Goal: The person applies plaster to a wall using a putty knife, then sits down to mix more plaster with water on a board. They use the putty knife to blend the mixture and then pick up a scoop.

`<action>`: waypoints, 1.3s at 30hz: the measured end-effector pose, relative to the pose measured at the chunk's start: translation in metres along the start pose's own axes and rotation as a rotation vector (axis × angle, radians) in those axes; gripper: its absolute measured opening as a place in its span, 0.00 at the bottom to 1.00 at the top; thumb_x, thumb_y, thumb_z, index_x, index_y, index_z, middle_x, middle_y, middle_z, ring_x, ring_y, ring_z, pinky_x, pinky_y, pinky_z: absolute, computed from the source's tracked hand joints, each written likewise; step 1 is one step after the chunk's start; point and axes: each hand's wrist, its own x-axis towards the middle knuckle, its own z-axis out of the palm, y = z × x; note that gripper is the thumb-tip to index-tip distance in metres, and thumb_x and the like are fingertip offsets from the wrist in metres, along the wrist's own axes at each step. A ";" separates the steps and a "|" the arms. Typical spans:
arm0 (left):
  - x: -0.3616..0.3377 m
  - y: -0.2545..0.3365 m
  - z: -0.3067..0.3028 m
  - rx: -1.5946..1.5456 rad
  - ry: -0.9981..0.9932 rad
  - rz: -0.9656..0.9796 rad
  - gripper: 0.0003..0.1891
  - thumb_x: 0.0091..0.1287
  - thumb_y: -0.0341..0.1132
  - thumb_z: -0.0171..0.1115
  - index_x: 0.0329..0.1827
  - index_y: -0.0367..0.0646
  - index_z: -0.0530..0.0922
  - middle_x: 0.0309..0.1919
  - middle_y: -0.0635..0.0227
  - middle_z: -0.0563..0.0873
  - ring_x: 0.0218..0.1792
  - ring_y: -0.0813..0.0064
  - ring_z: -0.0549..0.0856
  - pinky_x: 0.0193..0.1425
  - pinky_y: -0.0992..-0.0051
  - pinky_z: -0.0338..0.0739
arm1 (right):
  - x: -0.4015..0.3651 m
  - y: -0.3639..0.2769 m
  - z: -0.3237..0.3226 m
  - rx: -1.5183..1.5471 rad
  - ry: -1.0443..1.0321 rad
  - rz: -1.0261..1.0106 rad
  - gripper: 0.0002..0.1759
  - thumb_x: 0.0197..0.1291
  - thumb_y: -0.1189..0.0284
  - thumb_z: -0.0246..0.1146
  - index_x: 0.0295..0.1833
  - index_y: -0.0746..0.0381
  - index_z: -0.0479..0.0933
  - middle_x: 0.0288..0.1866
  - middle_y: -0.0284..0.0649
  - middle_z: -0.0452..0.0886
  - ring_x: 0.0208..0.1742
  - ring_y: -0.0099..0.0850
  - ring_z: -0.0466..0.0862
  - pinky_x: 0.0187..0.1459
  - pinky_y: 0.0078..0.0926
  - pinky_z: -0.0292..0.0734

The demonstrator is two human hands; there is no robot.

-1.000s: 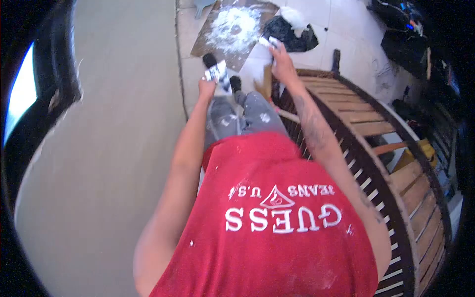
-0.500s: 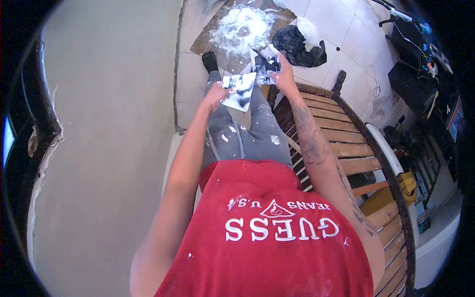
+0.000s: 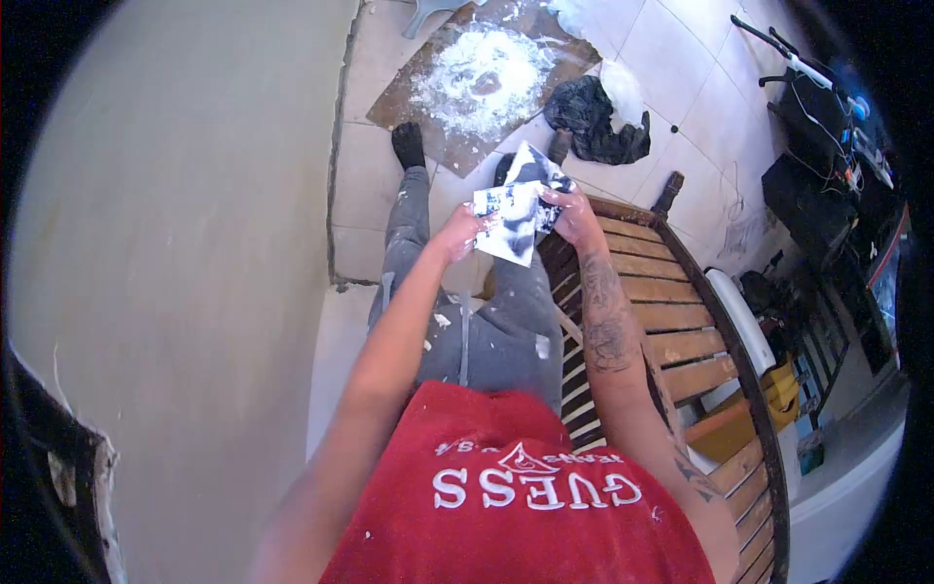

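In my left hand (image 3: 460, 234) is a thin, flat, four-sided plate (image 3: 510, 234), whitish with dark shiny patches and putty-like smears. My right hand (image 3: 574, 216) grips a second flat plate (image 3: 528, 165), dark with white smears, by its right side. The two plates overlap in front of my legs, the left one partly covering the right one. White residue clings to my fingers. Below them are my grey trousers (image 3: 486, 341), spotted with white.
A brown board (image 3: 397, 95) heaped with white paste or powder (image 3: 477, 83) lies on the tiled floor ahead. Beside it is a black plastic bag (image 3: 584, 112). A slatted wooden bench (image 3: 652, 287) stands at my right, a smooth plastered wall (image 3: 195, 243) at my left.
My hands have come closer together, so the two plates, apart before, now overlap. The view has shifted a little, with the hands lower in the picture.
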 end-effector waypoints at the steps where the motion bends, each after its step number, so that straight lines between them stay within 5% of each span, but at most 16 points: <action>1: 0.001 0.002 -0.008 0.080 0.017 -0.018 0.14 0.60 0.21 0.56 0.50 0.36 0.75 0.39 0.68 0.82 0.38 0.76 0.82 0.42 0.72 0.78 | 0.006 0.001 0.005 -0.068 0.026 0.020 0.24 0.50 0.82 0.59 0.56 0.67 0.69 0.48 0.40 0.79 0.47 0.31 0.80 0.52 0.31 0.75; 7: 0.058 0.072 -0.078 0.451 0.100 0.004 0.11 0.60 0.25 0.59 0.46 0.37 0.78 0.32 0.70 0.83 0.32 0.78 0.80 0.34 0.74 0.74 | 0.119 -0.009 -0.009 -0.331 0.119 -0.170 0.23 0.53 0.82 0.60 0.57 0.67 0.69 0.43 0.40 0.80 0.44 0.29 0.80 0.46 0.28 0.78; 9: 0.078 0.103 -0.080 0.704 0.186 0.073 0.12 0.57 0.27 0.62 0.44 0.36 0.78 0.32 0.68 0.84 0.32 0.78 0.79 0.34 0.73 0.73 | 0.166 -0.031 -0.040 -0.951 0.373 -0.240 0.29 0.50 0.83 0.58 0.61 0.68 0.65 0.51 0.45 0.78 0.47 0.36 0.80 0.50 0.28 0.75; 11: 0.126 0.132 -0.103 1.432 0.307 0.245 0.20 0.52 0.40 0.66 0.43 0.33 0.79 0.38 0.48 0.83 0.40 0.56 0.83 0.42 0.66 0.76 | 0.234 -0.027 -0.104 -1.696 0.372 -0.789 0.29 0.47 0.81 0.56 0.60 0.67 0.67 0.44 0.53 0.80 0.44 0.44 0.82 0.47 0.36 0.76; 12: 0.120 0.158 -0.079 1.598 0.407 0.206 0.19 0.52 0.42 0.64 0.39 0.34 0.80 0.38 0.45 0.82 0.43 0.50 0.82 0.46 0.63 0.77 | 0.255 -0.030 -0.118 -1.699 0.260 -0.606 0.30 0.43 0.80 0.54 0.59 0.63 0.69 0.44 0.55 0.79 0.46 0.49 0.80 0.49 0.40 0.75; 15: 0.154 0.189 -0.075 2.026 0.374 0.319 0.11 0.54 0.33 0.56 0.35 0.36 0.81 0.34 0.51 0.84 0.39 0.53 0.84 0.47 0.63 0.77 | 0.304 -0.039 -0.150 -1.963 0.136 -0.413 0.28 0.43 0.80 0.54 0.56 0.59 0.72 0.43 0.54 0.80 0.45 0.49 0.80 0.47 0.42 0.75; 17: 0.161 0.208 -0.072 2.132 0.404 0.443 0.11 0.54 0.32 0.55 0.35 0.37 0.82 0.34 0.51 0.84 0.39 0.54 0.84 0.45 0.62 0.78 | 0.334 -0.048 -0.148 -1.946 0.155 -0.495 0.26 0.43 0.80 0.53 0.53 0.60 0.74 0.43 0.54 0.80 0.44 0.50 0.80 0.47 0.42 0.74; 20: 0.142 0.212 -0.078 2.195 0.512 0.586 0.10 0.54 0.30 0.53 0.34 0.37 0.81 0.33 0.50 0.83 0.38 0.53 0.84 0.44 0.60 0.78 | 0.382 -0.052 -0.140 -2.042 0.169 -0.538 0.25 0.46 0.80 0.51 0.54 0.62 0.74 0.43 0.57 0.79 0.45 0.51 0.79 0.49 0.41 0.73; 24: 0.059 0.177 -0.054 2.097 0.843 0.864 0.09 0.54 0.27 0.53 0.33 0.37 0.81 0.33 0.50 0.83 0.37 0.53 0.83 0.43 0.59 0.77 | 0.451 -0.059 -0.124 -2.017 0.219 -0.882 0.20 0.45 0.75 0.54 0.47 0.66 0.76 0.40 0.57 0.80 0.44 0.51 0.80 0.48 0.43 0.74; 25: 0.038 0.161 -0.046 2.032 0.928 0.964 0.09 0.53 0.26 0.52 0.33 0.35 0.81 0.31 0.52 0.83 0.36 0.55 0.84 0.42 0.59 0.77 | 0.462 -0.060 -0.117 -2.059 0.201 -0.809 0.19 0.45 0.75 0.54 0.46 0.65 0.77 0.41 0.57 0.80 0.45 0.51 0.80 0.48 0.43 0.74; 27: 0.009 0.150 -0.044 1.860 0.942 0.762 0.13 0.55 0.39 0.60 0.40 0.45 0.81 0.37 0.50 0.83 0.41 0.54 0.83 0.43 0.51 0.75 | 0.481 -0.056 -0.103 -2.152 0.166 -0.625 0.18 0.46 0.74 0.54 0.45 0.65 0.78 0.42 0.57 0.79 0.46 0.51 0.80 0.49 0.43 0.74; 29: -0.007 0.142 -0.047 1.796 1.039 0.640 0.14 0.56 0.39 0.60 0.42 0.45 0.80 0.39 0.49 0.83 0.42 0.53 0.82 0.43 0.51 0.75 | 0.489 -0.042 -0.096 -2.187 0.159 -0.630 0.16 0.47 0.74 0.55 0.43 0.64 0.79 0.42 0.56 0.80 0.46 0.49 0.80 0.48 0.43 0.75; 31: -0.021 0.122 -0.046 1.864 1.248 0.582 0.11 0.56 0.27 0.53 0.40 0.37 0.80 0.36 0.47 0.82 0.40 0.50 0.82 0.44 0.59 0.76 | 0.498 -0.035 -0.094 -2.170 0.163 -0.723 0.16 0.47 0.73 0.55 0.43 0.64 0.79 0.42 0.56 0.80 0.46 0.48 0.81 0.47 0.43 0.75; 34: -0.033 0.090 -0.058 1.839 1.120 0.730 0.13 0.58 0.28 0.54 0.44 0.38 0.79 0.37 0.48 0.82 0.41 0.51 0.81 0.46 0.59 0.75 | 0.500 -0.023 -0.084 -2.278 0.068 -0.759 0.17 0.46 0.72 0.55 0.44 0.60 0.78 0.40 0.54 0.80 0.44 0.49 0.80 0.47 0.44 0.75; 39: -0.034 0.094 -0.058 1.793 1.217 0.739 0.13 0.58 0.30 0.57 0.47 0.42 0.80 0.37 0.50 0.82 0.42 0.51 0.81 0.48 0.60 0.74 | 0.491 -0.016 -0.089 -2.370 -0.120 -0.713 0.19 0.48 0.70 0.55 0.48 0.54 0.78 0.41 0.52 0.81 0.44 0.49 0.80 0.47 0.44 0.75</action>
